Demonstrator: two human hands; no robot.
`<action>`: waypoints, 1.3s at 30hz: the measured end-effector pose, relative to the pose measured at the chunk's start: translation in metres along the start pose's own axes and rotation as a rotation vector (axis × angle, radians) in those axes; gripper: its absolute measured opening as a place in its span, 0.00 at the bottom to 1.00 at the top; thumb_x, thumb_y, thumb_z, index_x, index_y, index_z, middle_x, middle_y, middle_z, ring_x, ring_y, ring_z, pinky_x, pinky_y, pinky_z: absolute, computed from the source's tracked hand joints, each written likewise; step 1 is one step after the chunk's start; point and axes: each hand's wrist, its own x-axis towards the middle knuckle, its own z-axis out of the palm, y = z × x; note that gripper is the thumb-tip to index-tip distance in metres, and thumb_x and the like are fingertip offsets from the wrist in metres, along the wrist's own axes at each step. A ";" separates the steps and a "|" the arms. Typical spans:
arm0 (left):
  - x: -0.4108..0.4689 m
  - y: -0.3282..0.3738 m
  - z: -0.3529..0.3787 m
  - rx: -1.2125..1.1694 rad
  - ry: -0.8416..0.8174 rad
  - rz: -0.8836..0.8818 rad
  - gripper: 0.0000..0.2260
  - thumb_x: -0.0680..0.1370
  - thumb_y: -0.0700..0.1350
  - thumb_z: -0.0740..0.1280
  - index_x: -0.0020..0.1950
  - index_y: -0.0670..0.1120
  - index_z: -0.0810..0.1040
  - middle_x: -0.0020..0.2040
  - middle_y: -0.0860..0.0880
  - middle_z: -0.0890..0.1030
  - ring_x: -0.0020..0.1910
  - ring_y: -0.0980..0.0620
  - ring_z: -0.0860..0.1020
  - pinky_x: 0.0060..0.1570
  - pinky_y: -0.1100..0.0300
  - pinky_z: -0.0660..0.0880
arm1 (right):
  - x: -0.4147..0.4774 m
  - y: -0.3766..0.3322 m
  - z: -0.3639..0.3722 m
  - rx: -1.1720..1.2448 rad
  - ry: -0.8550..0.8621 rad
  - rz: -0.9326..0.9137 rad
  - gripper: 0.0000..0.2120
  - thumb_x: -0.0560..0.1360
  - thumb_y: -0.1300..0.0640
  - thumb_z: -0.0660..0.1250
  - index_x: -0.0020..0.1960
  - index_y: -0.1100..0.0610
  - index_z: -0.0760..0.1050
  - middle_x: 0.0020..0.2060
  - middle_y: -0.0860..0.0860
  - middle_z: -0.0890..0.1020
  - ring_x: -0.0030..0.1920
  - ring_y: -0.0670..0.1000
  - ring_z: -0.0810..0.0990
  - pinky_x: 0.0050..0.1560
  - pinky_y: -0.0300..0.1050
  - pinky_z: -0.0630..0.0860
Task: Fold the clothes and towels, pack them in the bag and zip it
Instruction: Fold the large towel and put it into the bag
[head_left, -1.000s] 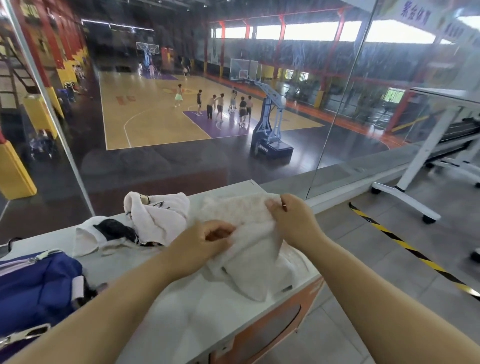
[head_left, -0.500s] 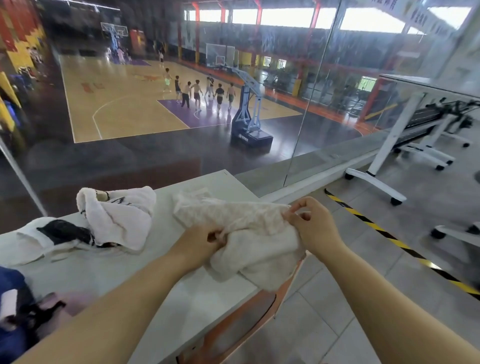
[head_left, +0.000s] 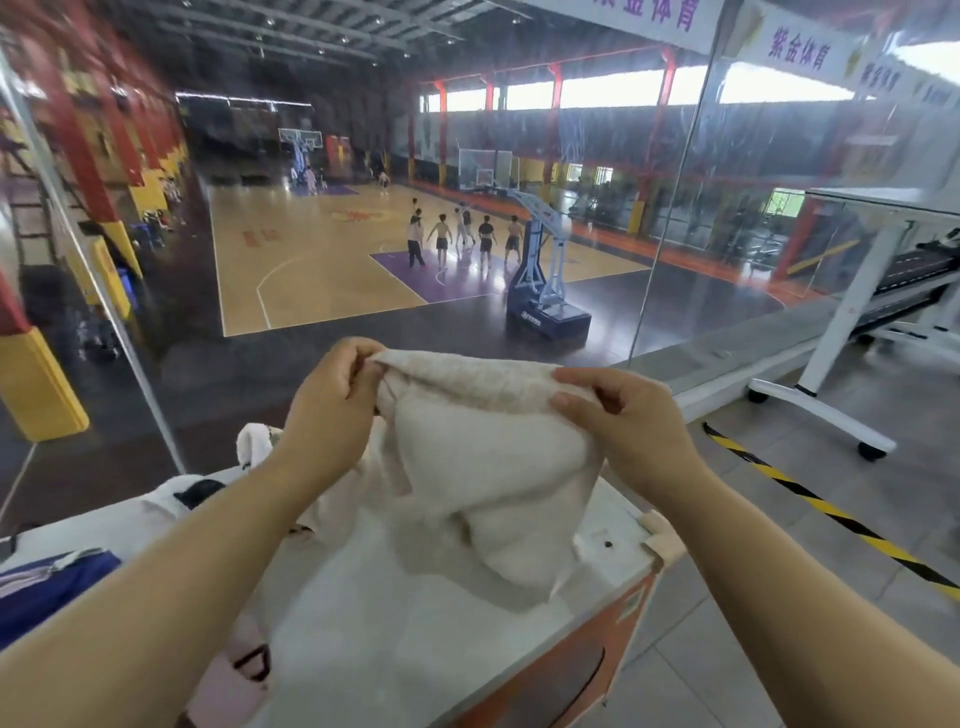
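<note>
1. The cream towel (head_left: 483, 467) is hanging in the air just above the white worktop (head_left: 395, 644), held up by its top edge. Its bunched lower folds are reaching down to the surface near the right end.
2. The left hand (head_left: 332, 410) is pinching the left end of that edge between thumb and curled fingers. The right hand (head_left: 618, 415) is pinching the right end likewise, so the two are standing apart with the edge drawn between them.
3. The towel and left forearm are hiding much behind them. A white cloth (head_left: 253, 441) is peeking out beside the wrist, and a white garment (head_left: 189, 491) with a dark patch is only partly showing.
4. The blue bag (head_left: 47, 592) is being cut off by the left border. A pink item (head_left: 234, 675) with a black loop is lying mostly under the forearm.
5. Beyond a glass wall (head_left: 675, 234), small blurred players are gathering by a blue hoop stand (head_left: 545, 291) on a basketball court (head_left: 322, 260).
6. A banner (head_left: 800, 49) is reading 紫金体育; its neighbour is being clipped by the top border.
7. Yellow-and-black tape (head_left: 831, 514) is crossing the floor on the right.
</note>
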 end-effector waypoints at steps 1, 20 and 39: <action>0.005 0.010 -0.010 0.002 0.027 0.025 0.08 0.80 0.44 0.58 0.45 0.54 0.74 0.43 0.57 0.78 0.44 0.55 0.78 0.49 0.54 0.77 | 0.003 -0.010 0.001 0.018 0.025 -0.048 0.07 0.72 0.56 0.72 0.47 0.45 0.81 0.41 0.42 0.83 0.39 0.38 0.79 0.41 0.27 0.72; 0.000 -0.023 -0.018 0.598 -0.418 0.084 0.14 0.70 0.47 0.73 0.54 0.52 0.77 0.44 0.52 0.76 0.39 0.57 0.74 0.37 0.69 0.65 | 0.006 0.042 0.016 -0.479 -0.007 0.052 0.08 0.75 0.57 0.67 0.53 0.53 0.81 0.50 0.49 0.82 0.51 0.50 0.78 0.49 0.38 0.67; -0.099 -0.091 0.039 0.541 -0.614 -0.013 0.13 0.73 0.38 0.64 0.38 0.56 0.67 0.35 0.57 0.71 0.38 0.51 0.72 0.38 0.56 0.70 | -0.024 0.101 0.022 -0.452 -0.026 0.148 0.09 0.76 0.65 0.64 0.51 0.57 0.81 0.51 0.52 0.81 0.47 0.46 0.76 0.45 0.28 0.65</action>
